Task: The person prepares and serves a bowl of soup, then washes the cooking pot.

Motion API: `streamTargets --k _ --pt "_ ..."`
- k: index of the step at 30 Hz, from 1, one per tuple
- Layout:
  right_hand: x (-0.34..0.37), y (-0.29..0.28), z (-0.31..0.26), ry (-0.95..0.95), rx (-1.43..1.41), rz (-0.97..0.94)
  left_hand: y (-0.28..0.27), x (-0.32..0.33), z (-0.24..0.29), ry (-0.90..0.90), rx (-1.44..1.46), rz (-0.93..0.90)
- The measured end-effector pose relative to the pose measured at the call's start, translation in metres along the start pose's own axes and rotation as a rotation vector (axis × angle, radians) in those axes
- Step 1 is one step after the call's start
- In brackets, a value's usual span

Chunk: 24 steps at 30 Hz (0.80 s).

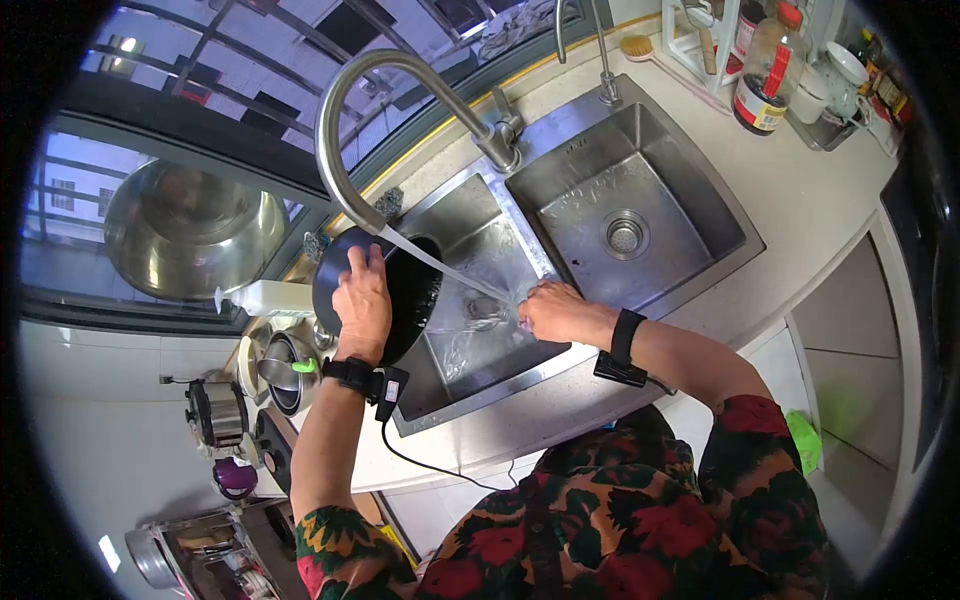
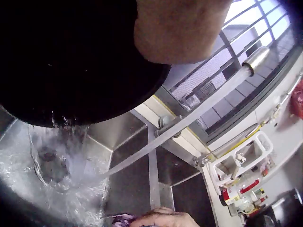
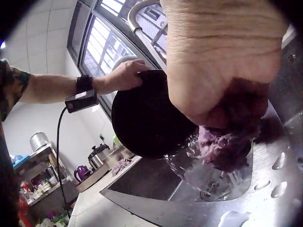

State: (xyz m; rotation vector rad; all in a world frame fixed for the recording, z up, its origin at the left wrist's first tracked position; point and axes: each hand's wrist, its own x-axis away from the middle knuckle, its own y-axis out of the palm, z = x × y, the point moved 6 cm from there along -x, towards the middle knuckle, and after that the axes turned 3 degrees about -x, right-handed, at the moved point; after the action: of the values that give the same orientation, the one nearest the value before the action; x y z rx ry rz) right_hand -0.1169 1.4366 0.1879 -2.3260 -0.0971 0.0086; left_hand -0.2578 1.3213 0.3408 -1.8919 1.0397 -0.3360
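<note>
My left hand [image 1: 362, 308] grips the rim of a black pan [image 1: 408, 305], tilted on its side over the left sink basin [image 1: 465, 375]. Water spills off the pan's lower edge in the left wrist view. In my right hand [image 1: 562, 313] is a wet, crumpled purple cloth [image 3: 223, 149], bunched under the fingers close to the basin divider. From the curved faucet [image 1: 335, 130] a stream of water [image 1: 440, 265] runs down between pan and cloth into the left basin.
The right basin [image 1: 680, 200] lies beside the divider. On the right counter stands a red-capped jar [image 1: 765, 85] next to a white rack [image 1: 690, 45]. A white bottle [image 1: 270, 297] and stacked bowls [image 1: 287, 370] are left of the sink. A large metal basin [image 1: 195, 230] leans at the window.
</note>
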Motion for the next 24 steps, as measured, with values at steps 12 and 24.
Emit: streamTargets --k 12,24 --pt "-0.017 -0.035 0.018 0.24 -0.572 0.268 0.027 0.04 -0.058 -0.468 0.3 -0.021" --pt "-0.034 -0.033 -0.047 -0.082 -0.009 0.481 0.103 0.141 -0.003 -1.063 1.529 -0.013"
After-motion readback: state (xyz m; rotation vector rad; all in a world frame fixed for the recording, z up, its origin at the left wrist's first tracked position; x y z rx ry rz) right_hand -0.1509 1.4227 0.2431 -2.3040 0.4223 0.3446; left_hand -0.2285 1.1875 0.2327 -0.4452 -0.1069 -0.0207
